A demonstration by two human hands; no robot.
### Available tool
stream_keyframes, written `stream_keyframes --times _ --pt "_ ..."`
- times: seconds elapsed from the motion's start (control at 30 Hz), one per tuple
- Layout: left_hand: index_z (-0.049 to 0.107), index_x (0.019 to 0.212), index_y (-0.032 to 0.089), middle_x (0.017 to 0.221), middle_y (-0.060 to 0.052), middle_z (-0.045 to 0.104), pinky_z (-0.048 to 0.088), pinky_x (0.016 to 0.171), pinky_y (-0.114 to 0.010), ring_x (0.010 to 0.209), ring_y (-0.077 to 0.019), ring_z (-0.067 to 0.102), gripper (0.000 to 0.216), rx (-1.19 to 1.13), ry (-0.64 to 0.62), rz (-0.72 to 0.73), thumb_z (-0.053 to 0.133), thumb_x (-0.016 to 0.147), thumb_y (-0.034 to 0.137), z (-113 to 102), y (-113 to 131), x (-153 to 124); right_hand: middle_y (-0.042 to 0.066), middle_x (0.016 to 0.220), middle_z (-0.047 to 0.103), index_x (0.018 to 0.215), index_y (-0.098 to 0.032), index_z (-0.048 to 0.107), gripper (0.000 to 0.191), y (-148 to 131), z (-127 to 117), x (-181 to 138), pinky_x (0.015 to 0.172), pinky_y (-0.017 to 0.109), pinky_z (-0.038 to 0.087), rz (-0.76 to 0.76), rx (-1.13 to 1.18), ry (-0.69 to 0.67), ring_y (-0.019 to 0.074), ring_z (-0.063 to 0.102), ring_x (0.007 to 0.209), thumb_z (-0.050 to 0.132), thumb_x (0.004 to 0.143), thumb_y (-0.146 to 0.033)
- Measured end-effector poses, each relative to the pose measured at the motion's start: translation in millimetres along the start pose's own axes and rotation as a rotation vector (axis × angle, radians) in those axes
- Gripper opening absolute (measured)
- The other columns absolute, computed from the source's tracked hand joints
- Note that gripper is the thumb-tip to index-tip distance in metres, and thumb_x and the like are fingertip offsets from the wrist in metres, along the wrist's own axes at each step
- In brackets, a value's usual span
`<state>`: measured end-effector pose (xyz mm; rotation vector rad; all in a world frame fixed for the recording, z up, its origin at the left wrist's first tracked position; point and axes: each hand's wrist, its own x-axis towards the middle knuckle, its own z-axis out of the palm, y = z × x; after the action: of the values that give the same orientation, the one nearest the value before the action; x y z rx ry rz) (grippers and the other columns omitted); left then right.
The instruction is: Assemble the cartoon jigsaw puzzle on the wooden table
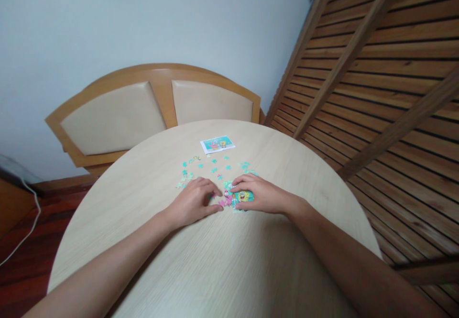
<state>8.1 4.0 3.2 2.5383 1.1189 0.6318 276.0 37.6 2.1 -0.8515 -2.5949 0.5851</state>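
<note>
A small joined patch of jigsaw puzzle (241, 196), pink, yellow and turquoise, lies on the round light-wood table (222, 260). My left hand (193, 204) rests beside it on the left, fingers curled, thumb and forefinger pinched toward a pink piece at the patch's edge. My right hand (261, 192) lies over the patch's right side, fingers bent and pressing on the pieces. Loose turquoise puzzle pieces (211, 167) are scattered just beyond both hands. A small reference picture card (217, 144) lies farther back on the table.
Two wooden chairs with beige padded backs (150, 110) stand behind the table against a pale wall. Slatted wooden panelling (380, 83) runs along the right. A white cable (30, 213) hangs at the left over a red-brown floor.
</note>
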Motion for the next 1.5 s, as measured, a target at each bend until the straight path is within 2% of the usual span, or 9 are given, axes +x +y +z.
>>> stream_keyframes --times 0.17,0.3,0.5,0.93,1.2,1.4,1.5 --pt "0.071 0.092 0.024 0.107 -0.006 0.068 0.045 0.094 -0.041 0.103 -0.0253 0.061 0.009 -0.005 -0.002 -0.008 0.070 0.091 0.033 3.3 3.6 -0.4 0.010 0.125 0.066 0.118 -0.024 0.074 0.042 -1.9 -0.6 0.6 0.107 0.041 0.043 0.015 -0.010 -0.006 0.0270 0.060 0.119 0.077 0.083 -0.045" --pt "0.071 0.091 0.023 0.111 -0.008 0.068 0.045 0.096 -0.042 0.106 -0.0259 0.060 0.009 -0.081 -0.007 -0.036 0.071 0.089 0.032 7.4 1.0 0.8 0.011 0.127 0.066 0.119 -0.024 0.074 0.042 -3.1 -1.1 1.0 0.107 0.043 0.042 0.022 -0.021 -0.020 0.0279 0.059 0.120 0.077 0.083 -0.046" --pt "0.071 0.092 0.024 0.108 -0.007 0.070 0.044 0.098 -0.041 0.106 -0.0246 0.062 0.010 -0.152 -0.011 -0.014 0.070 0.091 0.034 8.8 -2.5 2.8 0.011 0.126 0.066 0.118 -0.024 0.074 0.042 -3.7 -1.7 0.7 0.107 0.043 0.043 0.025 -0.012 -0.013 0.0277 0.060 0.119 0.078 0.083 -0.046" --pt "0.072 0.102 0.026 0.110 -0.005 0.070 0.044 0.099 -0.038 0.108 -0.0224 0.061 0.011 -0.145 -0.011 0.055 0.066 0.096 0.032 9.7 -2.9 1.5 0.011 0.126 0.066 0.119 -0.023 0.074 0.042 -3.7 -1.9 -0.3 0.108 0.043 0.042 0.027 -0.016 -0.012 0.0277 0.060 0.119 0.078 0.083 -0.045" --pt "0.075 0.101 0.026 0.107 -0.005 0.073 0.044 0.096 -0.037 0.104 -0.0210 0.064 0.018 -0.057 -0.080 0.179 0.058 0.101 0.033 0.1 3.3 3.5 0.011 0.126 0.066 0.119 -0.023 0.074 0.041 -2.7 -1.2 -0.7 0.107 0.041 0.043 0.011 -0.026 -0.005 0.0270 0.060 0.119 0.077 0.084 -0.043" --pt "0.074 0.105 0.024 0.108 -0.004 0.073 0.043 0.098 -0.037 0.105 -0.0195 0.064 0.017 0.042 -0.063 0.294 0.058 0.101 0.029 2.4 0.5 3.9 0.011 0.126 0.066 0.120 -0.022 0.073 0.042 -1.4 -0.5 -0.6 0.107 0.041 0.042 -0.012 -0.043 -0.019 0.0268 0.060 0.119 0.075 0.085 -0.044" --pt "0.073 0.107 0.024 0.111 -0.005 0.072 0.045 0.098 -0.036 0.107 -0.0200 0.063 0.017 0.054 -0.080 0.308 0.057 0.101 0.028 -4.0 1.2 3.6 0.011 0.126 0.066 0.120 -0.023 0.073 0.041 -0.5 0.1 -0.8 0.107 0.042 0.043 -0.016 -0.043 -0.011 0.0271 0.060 0.118 0.074 0.085 -0.044"
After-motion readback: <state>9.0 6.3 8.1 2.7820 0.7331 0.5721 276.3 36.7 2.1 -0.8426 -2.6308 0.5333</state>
